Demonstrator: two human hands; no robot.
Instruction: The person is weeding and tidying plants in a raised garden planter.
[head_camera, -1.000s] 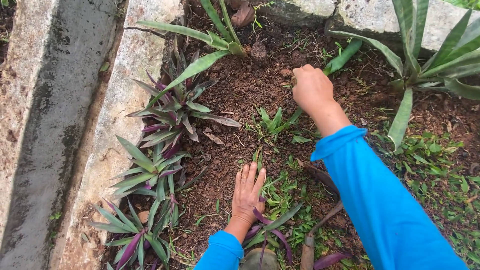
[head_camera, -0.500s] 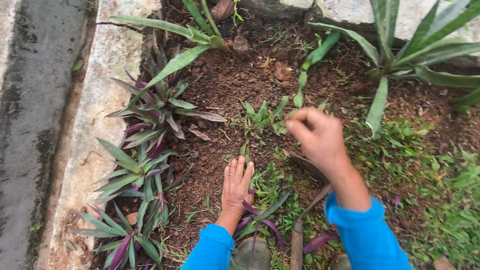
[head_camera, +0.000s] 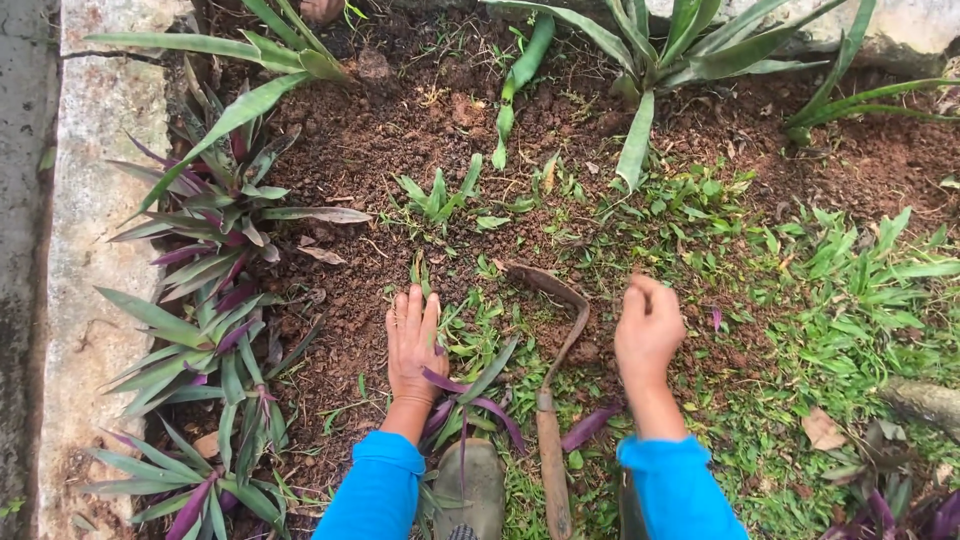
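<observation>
While the left hand (head_camera: 413, 340) lies flat, fingers spread, on the soil (head_camera: 400, 150), the right hand (head_camera: 648, 328) is curled into a fist over small weeds (head_camera: 700, 215). Whether it grips anything is unclear. A sickle (head_camera: 553, 400) lies between them.

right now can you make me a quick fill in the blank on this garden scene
1. The left hand lies flat on the ____.
2. The sickle lies between the two ____.
3. Both sleeves are ____ in colour.
4. The right hand is closed into a loose ____.

Missing words: soil; hands; blue; fist
</observation>
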